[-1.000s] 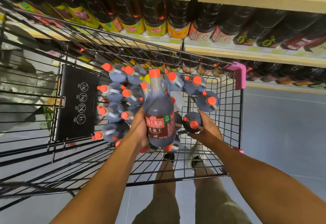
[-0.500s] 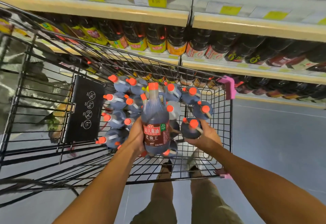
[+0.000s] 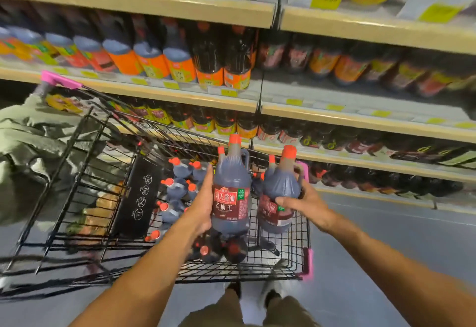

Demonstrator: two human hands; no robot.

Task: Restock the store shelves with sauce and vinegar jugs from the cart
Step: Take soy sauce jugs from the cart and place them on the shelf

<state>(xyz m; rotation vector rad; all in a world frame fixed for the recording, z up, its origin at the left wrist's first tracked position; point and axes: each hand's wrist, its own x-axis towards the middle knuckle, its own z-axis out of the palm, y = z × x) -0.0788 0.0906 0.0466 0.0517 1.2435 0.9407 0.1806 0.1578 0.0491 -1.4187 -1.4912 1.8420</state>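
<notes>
Head view is showing the left hand [image 3: 203, 205] gripping one dark sauce jug [image 3: 231, 192] and the right hand [image 3: 306, 202] gripping a second jug [image 3: 279, 195], both at frame centre above the cart [image 3: 283, 234]. Many jugs are waiting inside; restocking looks far from finished. Red labels are reading 海天酱油, 老抽王.

packed shelves [image 3: 231, 74] — open aisle floor [image 3: 399, 236]

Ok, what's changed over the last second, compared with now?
The right hand, earlier gripping a jug lying in the cart, has lifted that right jug upright, level with the left jug. The view has tilted up toward the shelves. Unchanged: the left hand holds its jug; other jugs remain in the cart.
</notes>
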